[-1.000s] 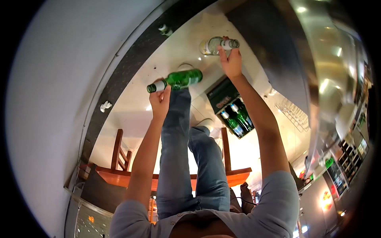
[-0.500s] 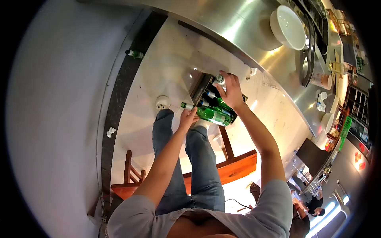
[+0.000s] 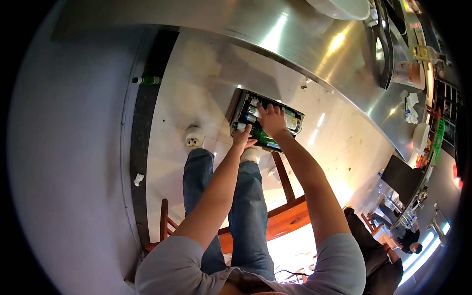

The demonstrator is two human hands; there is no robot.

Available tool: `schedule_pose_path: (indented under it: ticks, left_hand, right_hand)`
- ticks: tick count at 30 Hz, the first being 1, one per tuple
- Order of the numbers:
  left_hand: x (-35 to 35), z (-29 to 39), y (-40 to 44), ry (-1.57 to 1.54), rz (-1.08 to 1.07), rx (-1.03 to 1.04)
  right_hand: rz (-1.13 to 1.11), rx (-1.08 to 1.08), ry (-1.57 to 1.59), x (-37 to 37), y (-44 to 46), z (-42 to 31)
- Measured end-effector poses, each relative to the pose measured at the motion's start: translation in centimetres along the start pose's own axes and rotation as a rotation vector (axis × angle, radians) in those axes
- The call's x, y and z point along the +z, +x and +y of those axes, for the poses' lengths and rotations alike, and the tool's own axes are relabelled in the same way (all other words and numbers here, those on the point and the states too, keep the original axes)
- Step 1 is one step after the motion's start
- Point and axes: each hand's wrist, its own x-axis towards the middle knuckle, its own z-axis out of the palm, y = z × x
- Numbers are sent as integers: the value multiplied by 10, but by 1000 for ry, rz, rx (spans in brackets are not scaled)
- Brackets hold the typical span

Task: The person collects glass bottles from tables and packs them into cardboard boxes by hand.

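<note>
A dark crate [image 3: 237,109] on the floor holds several bottles lying side by side. My left hand [image 3: 243,138] is at the crate's near edge, closed around the neck end of a green bottle [image 3: 260,137] lying along that side. Over the crate's middle, my right hand [image 3: 272,121] lies on the bottles with its fingers apart. A clear bottle [image 3: 291,123] with a pale label shows just beyond the right hand. My hands cover parts of the other bottles.
A steel counter [image 3: 246,22] runs above the crate, bearing a white bowl [image 3: 344,7] and crumpled tissue [image 3: 411,107]. A wooden bench [image 3: 290,219] stands by my legs. Another green bottle [image 3: 147,80] lies by the wall. Other people are at lower right.
The green bottle in my left hand has gone down into the crate. My right hand has moved from the clear bottle's end to the middle of the crate. The view has shifted.
</note>
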Motion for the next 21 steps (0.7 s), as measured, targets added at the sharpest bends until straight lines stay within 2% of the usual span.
schedule_pose_path:
  ticks: [3, 6, 10, 16, 21]
  left_hand:
    - [-1, 5, 8, -9, -33, -35]
    - [-1, 11, 8, 9, -75, -43]
    - [0, 14, 5, 41, -66, -107]
    - [-1, -14, 7, -37, -48, -127]
    - [-6, -38, 11, -73, -163, -125]
  right_hand:
    - [-97, 55, -44, 16, 16, -9]
    - [-79, 92, -113, 31, 26, -14]
    - [-213, 176, -105, 36, 33, -15]
    - [-194, 151, -127, 43, 27, -11]
    - [-212, 125, -34, 31, 20, 3]
